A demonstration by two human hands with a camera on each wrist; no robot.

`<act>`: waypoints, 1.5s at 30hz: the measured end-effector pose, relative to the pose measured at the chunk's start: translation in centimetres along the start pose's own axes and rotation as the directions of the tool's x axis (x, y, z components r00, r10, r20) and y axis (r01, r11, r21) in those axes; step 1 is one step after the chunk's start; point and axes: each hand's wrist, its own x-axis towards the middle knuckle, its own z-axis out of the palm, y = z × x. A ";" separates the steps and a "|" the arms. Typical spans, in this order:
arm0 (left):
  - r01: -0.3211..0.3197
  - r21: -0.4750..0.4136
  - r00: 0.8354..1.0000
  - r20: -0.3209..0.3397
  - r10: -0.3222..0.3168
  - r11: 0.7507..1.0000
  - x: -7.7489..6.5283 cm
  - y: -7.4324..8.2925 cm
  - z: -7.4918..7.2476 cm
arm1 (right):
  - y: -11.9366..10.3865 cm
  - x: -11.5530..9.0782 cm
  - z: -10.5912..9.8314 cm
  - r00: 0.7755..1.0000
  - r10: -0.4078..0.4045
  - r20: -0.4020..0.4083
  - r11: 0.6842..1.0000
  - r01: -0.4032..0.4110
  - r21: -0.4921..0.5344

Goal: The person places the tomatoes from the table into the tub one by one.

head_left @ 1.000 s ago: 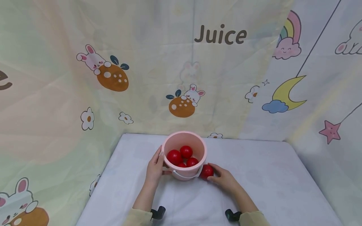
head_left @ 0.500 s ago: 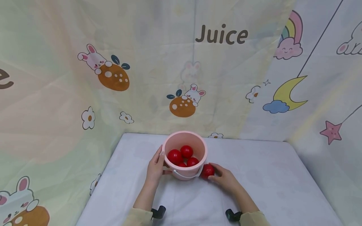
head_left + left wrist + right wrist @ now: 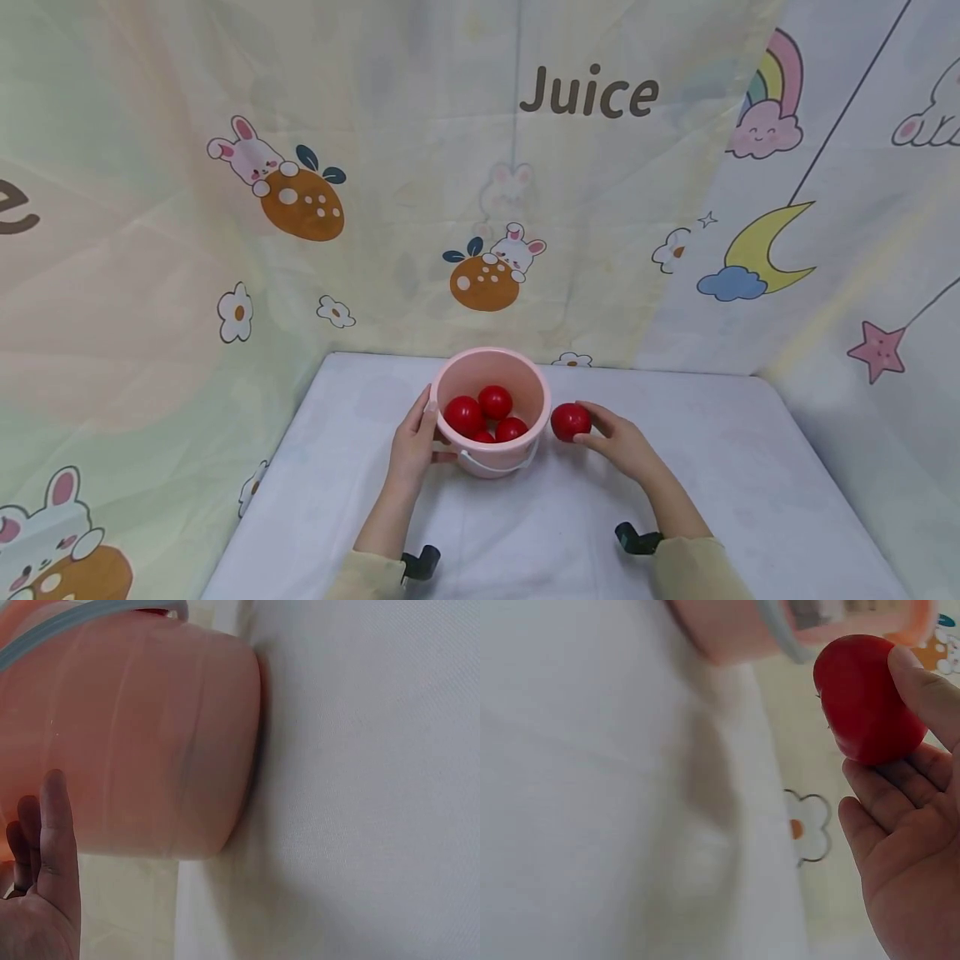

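Observation:
A pink bucket (image 3: 480,372) with a pale handle (image 3: 487,469) stands upright on the white-covered table, several red tomatoes (image 3: 462,414) lying inside it. My left hand (image 3: 411,442) rests against its left side, and in the left wrist view the fingers (image 3: 56,832) look straight along the bucket wall (image 3: 157,735). In my right hand (image 3: 618,442) another tomato (image 3: 570,422) is pinched between thumb and fingers, just right of the bucket rim. The right wrist view shows this tomato (image 3: 862,697) raised off the table, the bucket behind it.
White cloth covers the table (image 3: 712,467). A printed cloth backdrop (image 3: 390,275) with rabbits and flowers rises along the table's back edge and both sides. Each wrist carries a small black camera mount (image 3: 637,539).
My right hand has lifted the tomato from beside the bucket's base, up and slightly right, to about rim height. My left hand and the bucket have stayed in place.

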 end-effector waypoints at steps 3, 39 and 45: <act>-0.002 0.000 1.000 -0.002 0.002 1.000 0.0 0.0 0.0 | -1.2 0.5 -1.7 0.999 -0.034 -0.008 0.999 0.034 0.006; -0.031 -0.001 0.999 0.021 0.031 1.000 0.1 -0.5 -0.3 | -17.8 7.5 1.1 0.917 -0.280 0.283 0.957 0.290 0.008; -0.020 0.012 1.000 0.014 0.020 1.000 0.1 -0.5 -0.2 | -17.4 7.8 2.3 0.916 -0.247 0.315 0.966 0.260 0.000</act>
